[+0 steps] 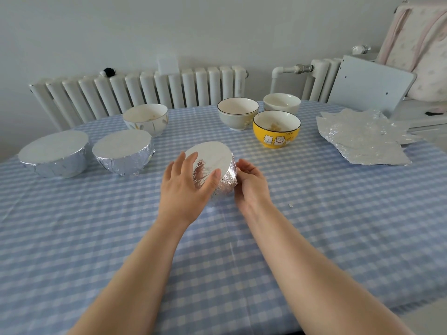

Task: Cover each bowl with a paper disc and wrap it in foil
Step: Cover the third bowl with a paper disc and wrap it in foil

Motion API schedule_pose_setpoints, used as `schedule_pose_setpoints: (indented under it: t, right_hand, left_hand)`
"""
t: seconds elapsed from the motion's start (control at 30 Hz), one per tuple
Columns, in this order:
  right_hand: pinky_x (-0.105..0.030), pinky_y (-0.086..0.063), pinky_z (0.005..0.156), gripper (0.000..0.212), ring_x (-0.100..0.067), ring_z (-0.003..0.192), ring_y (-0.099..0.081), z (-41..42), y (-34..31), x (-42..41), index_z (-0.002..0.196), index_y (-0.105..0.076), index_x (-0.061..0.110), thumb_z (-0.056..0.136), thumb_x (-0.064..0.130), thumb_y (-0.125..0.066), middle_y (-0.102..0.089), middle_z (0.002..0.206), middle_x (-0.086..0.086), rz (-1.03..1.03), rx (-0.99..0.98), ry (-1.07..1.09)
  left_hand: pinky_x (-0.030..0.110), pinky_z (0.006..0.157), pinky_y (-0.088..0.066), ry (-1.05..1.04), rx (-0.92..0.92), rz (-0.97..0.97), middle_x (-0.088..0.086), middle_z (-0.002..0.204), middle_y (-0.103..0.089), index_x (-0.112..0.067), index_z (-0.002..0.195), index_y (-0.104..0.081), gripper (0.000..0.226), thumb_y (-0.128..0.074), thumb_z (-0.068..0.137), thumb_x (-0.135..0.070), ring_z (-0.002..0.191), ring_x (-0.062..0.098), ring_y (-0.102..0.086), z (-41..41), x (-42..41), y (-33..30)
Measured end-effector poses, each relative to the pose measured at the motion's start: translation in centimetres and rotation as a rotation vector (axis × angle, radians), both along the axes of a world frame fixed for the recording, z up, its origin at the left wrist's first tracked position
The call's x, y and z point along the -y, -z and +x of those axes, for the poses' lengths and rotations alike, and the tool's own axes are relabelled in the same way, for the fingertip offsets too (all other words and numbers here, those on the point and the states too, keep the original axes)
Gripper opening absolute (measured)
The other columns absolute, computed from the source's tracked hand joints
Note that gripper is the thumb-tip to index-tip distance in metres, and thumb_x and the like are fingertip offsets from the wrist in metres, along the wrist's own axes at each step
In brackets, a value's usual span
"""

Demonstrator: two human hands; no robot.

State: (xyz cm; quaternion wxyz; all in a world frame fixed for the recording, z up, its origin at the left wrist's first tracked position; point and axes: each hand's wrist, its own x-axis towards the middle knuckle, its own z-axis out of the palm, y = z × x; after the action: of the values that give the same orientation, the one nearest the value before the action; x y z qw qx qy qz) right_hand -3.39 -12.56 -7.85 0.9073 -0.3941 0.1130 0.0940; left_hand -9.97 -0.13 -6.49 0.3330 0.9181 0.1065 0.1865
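In the middle of the frame a foil-wrapped bowl (pixel 212 163) stands tilted on the checked tablecloth (pixel 314 226), its flat covered top turned toward the camera and to the left. The left hand (pixel 186 189) lies against this top with the fingers straight and spread, the thumb resting on the near edge of the foil. The right hand (pixel 250 182) is at the right side of the bowl, fingers curled against the crumpled foil on the wall; it seems to press or pinch the foil there, but the fingertips are hidden behind the bowl, so the exact grip I cannot tell.

At the left of the frame stand two more wrapped bowls, side by side and near each other: the far-left wrapped bowl (pixel 56 154) and the second wrapped bowl (pixel 123 153). Behind them, in the upper middle-left, is an uncovered white bowl with a leaf pattern (pixel 146 118).

In the upper middle-right are three uncovered bowls close together: a pale bowl with a dark rim (pixel 238 112), a small white bowl (pixel 281 102) behind, and a yellow bowl with cats (pixel 277 130) in front. At the right edge lies a pile of foil sheets (pixel 362 139), flat and wrinkled. A white radiator (pixel 145 90) runs along the wall behind the table.
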Motion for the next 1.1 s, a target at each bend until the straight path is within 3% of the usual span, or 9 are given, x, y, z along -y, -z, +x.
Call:
schedule_pose_setpoints:
  t: [0.1,0.2,0.33,0.47,0.67,0.77,0.87,1.0,1.1]
  right_hand:
    - [-0.027,-0.056,0.066,0.029,-0.019,0.073,-0.062,0.0,0.1,0.2,0.109,-0.060,0.002,0.091,-0.016,-0.046,-0.062,0.092,-0.011,-0.028,0.004,0.026]
    - [-0.029,-0.054,0.074,0.016,-0.018,0.079,-0.064,0.2,0.0,0.4,0.106,-0.064,0.003,0.098,0.008,-0.051,-0.065,0.093,-0.011,-0.116,0.020,0.053]
    - [-0.039,-0.056,0.079,0.044,-0.021,0.082,-0.067,0.4,-0.2,0.7,0.105,-0.065,0.000,0.094,0.043,-0.061,-0.071,0.089,-0.009,-0.336,0.057,-0.049]
    - [-0.049,-0.056,0.087,0.012,-0.028,0.090,-0.068,0.4,-0.3,1.2,0.088,-0.067,0.012,0.092,0.024,-0.065,-0.072,0.088,-0.006,-0.346,-0.016,-0.036]
    - [-0.042,-0.058,0.079,0.010,-0.029,0.083,-0.069,1.2,0.0,2.7,0.102,-0.065,0.006,0.095,0.004,-0.058,-0.072,0.101,-0.015,-0.504,-0.018,-0.044]
    - [-0.026,-0.053,0.074,0.012,-0.011,0.074,-0.060,0.8,-0.4,3.6,0.099,-0.060,0.014,0.100,0.007,-0.049,-0.065,0.093,-0.003,-0.556,0.021,0.100]
    - [-0.031,-0.053,0.090,0.014,-0.009,0.088,-0.064,-0.4,-0.8,4.0,0.106,-0.061,0.015,0.101,0.017,-0.048,-0.067,0.096,0.005,-0.656,0.150,0.149]
    - [-0.030,-0.052,0.090,0.016,-0.009,0.101,-0.065,-2.5,-0.5,3.6,0.103,-0.062,0.019,0.100,0.028,-0.050,-0.069,0.103,0.007,-0.734,0.246,0.089]
    - [-0.023,-0.049,0.079,0.011,-0.005,0.095,-0.064,-3.6,-0.3,3.4,0.097,-0.061,0.024,0.097,0.033,-0.055,-0.068,0.097,0.012,-0.734,0.222,0.049]
  left_hand:
    - [0.042,0.121,-0.017,0.001,0.012,0.002,0.000,0.161,-0.024,-0.027,0.150,-0.033,0.102,-0.024,0.068,-0.085,0.149,0.023,-0.016,0.0,-0.1,0.0]
    - [0.041,0.120,-0.018,0.006,-0.004,0.013,-0.001,0.162,-0.023,-0.027,0.151,-0.031,0.102,-0.024,0.068,-0.086,0.148,0.023,-0.016,0.2,-0.1,0.0]
    - [0.043,0.120,-0.018,0.024,-0.024,0.142,0.001,0.162,-0.021,-0.025,0.152,-0.028,0.105,-0.028,0.070,-0.091,0.149,0.026,-0.013,0.3,0.5,-0.1]
    - [0.044,0.119,-0.015,0.029,-0.042,0.200,0.001,0.162,-0.020,-0.023,0.154,-0.024,0.112,-0.026,0.067,-0.094,0.150,0.030,-0.010,0.4,1.0,-0.3]
    - [0.045,0.121,-0.011,0.067,-0.047,0.216,0.001,0.165,-0.012,-0.026,0.155,-0.020,0.113,-0.027,0.062,-0.090,0.152,0.028,-0.002,0.6,1.6,-0.9]
    - [0.044,0.120,-0.014,0.081,0.031,0.071,-0.003,0.165,-0.012,-0.026,0.153,-0.027,0.110,-0.038,0.063,-0.087,0.152,0.022,-0.002,0.4,1.1,-0.8]
    - [0.031,0.112,-0.024,0.122,0.075,-0.190,-0.006,0.163,-0.016,-0.027,0.152,-0.028,0.112,-0.055,0.062,-0.087,0.144,0.008,-0.019,0.2,-0.1,-0.2]
    - [0.028,0.109,-0.030,0.229,-0.036,-0.393,-0.008,0.161,-0.015,-0.030,0.156,-0.013,0.132,-0.071,0.046,-0.074,0.136,0.003,-0.028,0.2,-1.7,0.3]
    - [0.025,0.108,-0.028,0.292,-0.075,-0.456,-0.005,0.160,-0.020,-0.028,0.157,0.003,0.140,-0.086,0.054,-0.063,0.142,0.008,-0.026,0.2,-2.3,0.6]
